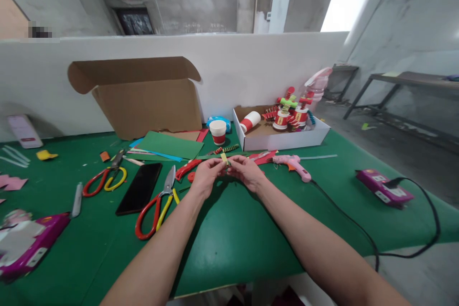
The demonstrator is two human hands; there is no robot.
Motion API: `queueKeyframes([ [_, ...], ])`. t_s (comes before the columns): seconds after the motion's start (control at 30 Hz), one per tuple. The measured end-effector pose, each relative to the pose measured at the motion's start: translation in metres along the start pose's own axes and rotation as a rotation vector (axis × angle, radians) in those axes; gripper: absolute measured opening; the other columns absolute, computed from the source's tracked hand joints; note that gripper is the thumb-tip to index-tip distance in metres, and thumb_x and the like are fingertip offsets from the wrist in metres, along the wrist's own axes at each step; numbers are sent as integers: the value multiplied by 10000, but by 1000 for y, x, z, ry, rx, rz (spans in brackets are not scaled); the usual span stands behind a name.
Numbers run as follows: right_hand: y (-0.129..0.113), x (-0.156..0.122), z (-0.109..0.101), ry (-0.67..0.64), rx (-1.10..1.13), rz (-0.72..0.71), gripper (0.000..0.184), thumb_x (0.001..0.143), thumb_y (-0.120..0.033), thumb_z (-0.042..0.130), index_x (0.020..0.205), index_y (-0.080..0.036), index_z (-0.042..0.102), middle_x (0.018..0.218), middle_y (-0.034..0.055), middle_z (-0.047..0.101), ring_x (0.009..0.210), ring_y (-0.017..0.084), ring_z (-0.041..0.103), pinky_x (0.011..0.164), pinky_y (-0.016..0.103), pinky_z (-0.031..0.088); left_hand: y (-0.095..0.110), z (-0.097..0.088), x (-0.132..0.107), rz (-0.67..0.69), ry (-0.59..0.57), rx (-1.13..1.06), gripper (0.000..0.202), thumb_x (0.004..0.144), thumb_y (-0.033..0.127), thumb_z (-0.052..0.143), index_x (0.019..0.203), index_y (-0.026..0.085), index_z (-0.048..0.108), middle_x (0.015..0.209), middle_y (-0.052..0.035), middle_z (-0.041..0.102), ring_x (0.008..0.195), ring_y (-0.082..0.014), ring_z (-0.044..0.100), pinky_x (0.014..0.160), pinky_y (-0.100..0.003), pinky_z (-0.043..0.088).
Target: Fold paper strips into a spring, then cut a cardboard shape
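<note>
Both hands meet over the middle of the green table, fingertips pinched together. Between the fingers of my left hand (208,175) and my right hand (248,172) is a small yellow and green paper strip (224,157), its yellow end sticking up. The fingers hide the rest of it. Just beyond lie folded paper springs (230,148) and a red and white paper cup (218,133). Left of my left hand are a red-handled cutter (186,169) and red-and-yellow-handled scissors (158,208). A pink glue gun (292,161) lies to the right of my right hand.
A white box (283,141) with paper-cup figures stands at the back right, an open cardboard box (147,107) at the back left. Green paper (168,144), a black phone (139,189) and a second pair of scissors (107,179) lie left. A cord (344,217) runs to a purple pack (382,187).
</note>
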State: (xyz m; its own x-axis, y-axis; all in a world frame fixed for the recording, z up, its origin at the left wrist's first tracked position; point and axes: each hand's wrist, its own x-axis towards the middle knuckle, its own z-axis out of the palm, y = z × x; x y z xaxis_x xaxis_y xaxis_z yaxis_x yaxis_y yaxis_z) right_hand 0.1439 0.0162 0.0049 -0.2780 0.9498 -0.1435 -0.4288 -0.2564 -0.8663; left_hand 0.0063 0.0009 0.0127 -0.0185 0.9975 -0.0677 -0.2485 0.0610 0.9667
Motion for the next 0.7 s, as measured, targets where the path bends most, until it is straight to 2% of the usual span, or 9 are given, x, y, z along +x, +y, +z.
queueKeyframes([
  [0.43,-3,-3,3,29,-47,-12,403,464,-362,885,731,-155,666,662,-29,652,592,87,600,675,257,523,0,1,0,3,6,-10,412,463,425,847,691,127,677,602,6,605,534,-80,492,538,-223,372],
  [0.7,-1,-1,4,57,-112,-73,344,530,-357,857,733,-156,666,681,-8,669,584,93,603,658,260,526,2,3,-2,-2,33,-30,421,444,410,859,707,130,685,628,0,631,520,-72,491,531,-219,374],
])
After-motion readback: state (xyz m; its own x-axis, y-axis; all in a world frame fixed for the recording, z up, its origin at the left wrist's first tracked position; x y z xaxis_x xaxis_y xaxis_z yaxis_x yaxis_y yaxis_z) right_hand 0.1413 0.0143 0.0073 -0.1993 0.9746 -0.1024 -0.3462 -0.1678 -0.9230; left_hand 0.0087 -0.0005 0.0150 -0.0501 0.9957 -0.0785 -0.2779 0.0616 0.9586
